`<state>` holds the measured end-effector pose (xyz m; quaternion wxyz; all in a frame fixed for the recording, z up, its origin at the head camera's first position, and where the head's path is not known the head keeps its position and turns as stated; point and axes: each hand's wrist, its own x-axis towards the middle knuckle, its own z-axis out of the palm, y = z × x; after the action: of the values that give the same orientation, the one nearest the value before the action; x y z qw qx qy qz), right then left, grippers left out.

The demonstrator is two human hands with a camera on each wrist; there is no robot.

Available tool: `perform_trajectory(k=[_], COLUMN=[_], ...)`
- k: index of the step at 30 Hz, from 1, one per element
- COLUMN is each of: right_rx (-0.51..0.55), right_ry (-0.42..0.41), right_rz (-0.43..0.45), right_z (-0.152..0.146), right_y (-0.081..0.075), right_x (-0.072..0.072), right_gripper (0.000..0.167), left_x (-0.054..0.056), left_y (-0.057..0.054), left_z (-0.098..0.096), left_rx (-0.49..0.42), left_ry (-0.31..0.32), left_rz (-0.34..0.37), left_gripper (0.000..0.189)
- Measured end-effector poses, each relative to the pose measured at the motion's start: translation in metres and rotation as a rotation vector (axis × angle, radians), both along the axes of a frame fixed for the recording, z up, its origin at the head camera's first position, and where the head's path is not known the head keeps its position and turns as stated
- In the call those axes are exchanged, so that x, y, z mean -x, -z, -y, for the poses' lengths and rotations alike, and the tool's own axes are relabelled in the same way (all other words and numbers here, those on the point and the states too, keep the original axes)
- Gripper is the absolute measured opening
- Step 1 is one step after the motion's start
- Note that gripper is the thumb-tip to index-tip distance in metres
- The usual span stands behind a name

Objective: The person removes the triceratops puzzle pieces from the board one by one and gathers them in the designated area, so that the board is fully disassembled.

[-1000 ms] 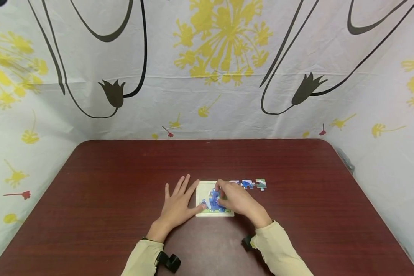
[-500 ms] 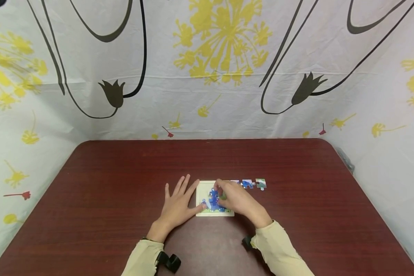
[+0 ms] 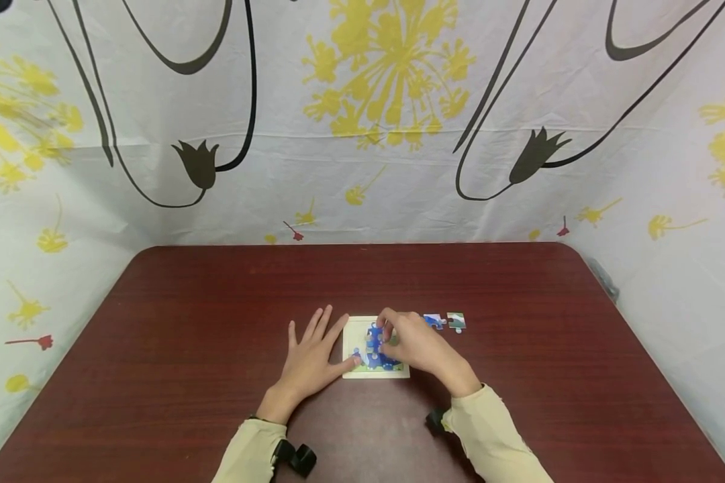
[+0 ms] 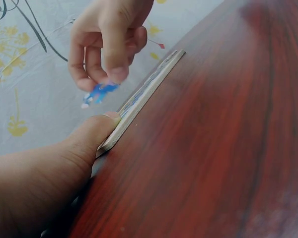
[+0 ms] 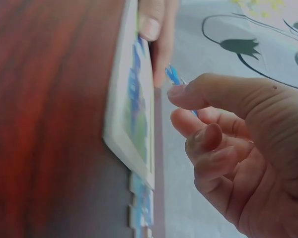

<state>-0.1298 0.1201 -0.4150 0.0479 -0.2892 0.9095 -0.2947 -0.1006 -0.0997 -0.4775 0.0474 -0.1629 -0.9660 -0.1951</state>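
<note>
A small puzzle tray (image 3: 376,376) with a pale wooden rim lies on the table, partly filled with blue and green jigsaw pieces. My left hand (image 3: 309,357) lies beside it with fingers spread, its thumb resting on the tray's left front part. Over the tray, my right hand (image 3: 421,345) pinches a blue jigsaw piece (image 4: 100,94) between thumb and fingertips. In the right wrist view, that piece (image 5: 173,74) is held clear above the tray, tilted, and partly hidden by the thumb. My right hand covers the tray's right side in the head view.
Loose jigsaw pieces lie in a row right of the tray, among them a blue one (image 3: 433,321) and a green one (image 3: 456,321). The dark red-brown table (image 3: 187,302) meets a white patterned cloth (image 3: 362,215) at its back.
My right hand has lifted slightly and shifted a little, the blue piece now raised over the tray. My left hand has stayed in place.
</note>
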Motion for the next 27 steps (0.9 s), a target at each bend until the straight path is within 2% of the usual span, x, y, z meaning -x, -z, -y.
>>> perform_trajectory(k=[7, 11, 21, 27], right_rx=[0.036, 0.029, -0.001, -0.008], right_ry=[0.043, 0.069, 0.114, 0.122], right_rz=[-0.016, 0.005, 0.049, 0.103], right_z=[-0.021, -0.039, -0.094, -0.104], right_y=[-0.013, -0.017, -0.003, 0.0], right_x=[0.008, 0.009, 0.005, 0.007], right_gripper=[0.029, 0.029, 0.026, 0.024], left_x=[0.0, -0.001, -0.001, -0.002], left_y=[-0.001, -0.001, -0.002, -0.002], left_z=[0.0, 0.0, 0.0, 0.0], left_rx=[-0.017, -0.018, -0.019, -0.016], left_ry=[0.007, 0.009, 0.01, 0.011], left_rz=[-0.005, -0.008, -0.004, -0.011], left_gripper=[0.083, 0.083, 0.082, 0.082])
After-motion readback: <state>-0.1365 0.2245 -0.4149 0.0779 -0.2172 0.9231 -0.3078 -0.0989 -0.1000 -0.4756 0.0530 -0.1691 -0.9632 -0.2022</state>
